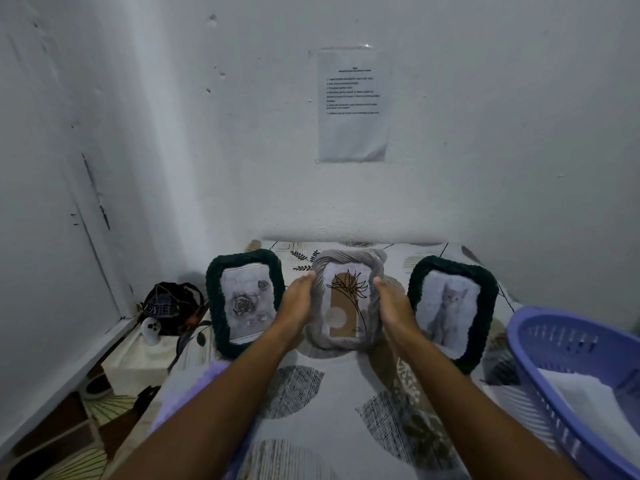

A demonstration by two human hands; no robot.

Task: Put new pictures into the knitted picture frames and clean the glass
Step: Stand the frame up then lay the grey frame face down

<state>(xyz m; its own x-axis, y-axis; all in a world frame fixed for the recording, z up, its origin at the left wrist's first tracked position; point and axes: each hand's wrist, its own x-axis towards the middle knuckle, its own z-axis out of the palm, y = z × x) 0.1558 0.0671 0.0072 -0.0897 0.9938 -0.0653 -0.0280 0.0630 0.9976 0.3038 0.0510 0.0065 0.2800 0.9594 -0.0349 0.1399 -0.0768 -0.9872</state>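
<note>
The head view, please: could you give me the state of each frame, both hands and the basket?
Grey frame: upright, held at both sides, flower drawing inside.
Left green frame: standing, rose picture inside.
Right green frame: standing, cat picture inside.
Left hand: gripping the grey frame's left edge.
Right hand: gripping its right edge.
Basket: upright, white material inside.

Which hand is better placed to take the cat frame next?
Probably the right hand: it grips the grey frame on the side nearest the cat frame. The left hand would have to cross.
</note>
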